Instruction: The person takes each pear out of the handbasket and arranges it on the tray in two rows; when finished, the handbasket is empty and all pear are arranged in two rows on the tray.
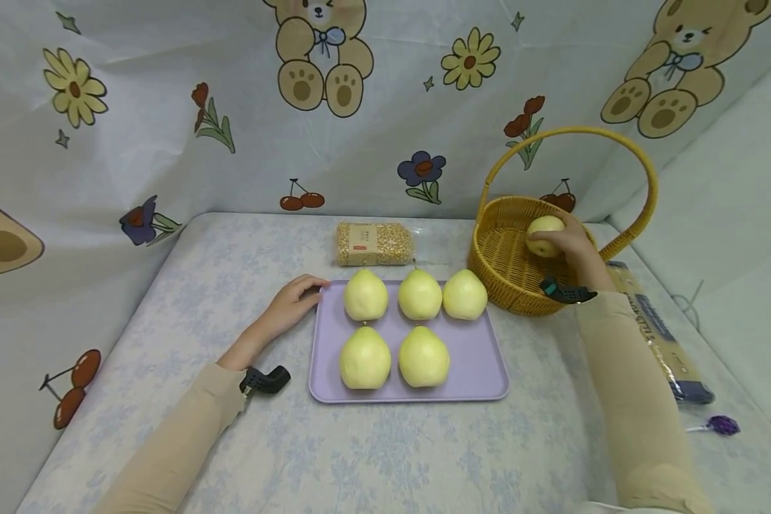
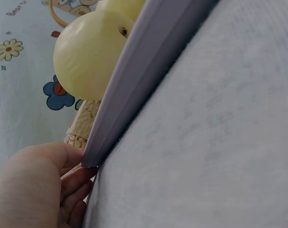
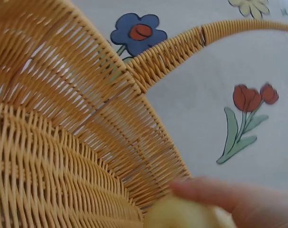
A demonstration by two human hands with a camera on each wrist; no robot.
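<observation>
My left hand [image 1: 293, 303] is at the back left corner of a lilac tray [image 1: 385, 394]. In the left wrist view its thumb lies at the tray's edge with the fingers curled under, pinching the corner. Several pale yellow pears [image 1: 365, 359] sit on the tray, three along the back and two in front. Inside a tall-handled wicker basket [image 1: 510, 293], my right hand [image 1: 573, 239] grips another pear [image 1: 545, 235] from above and the right side. The right wrist view shows this pear [image 3: 181, 213] blurred, low beside the woven wall.
Behind the tray lies a clear bag of corn kernels [image 1: 385, 244]. A long brown and dark package [image 1: 662, 335] lies right of the basket, partly behind the right sleeve, with a purple wrapped lollipop [image 1: 722, 425] near it. A printed cloth hangs along the table's back edge.
</observation>
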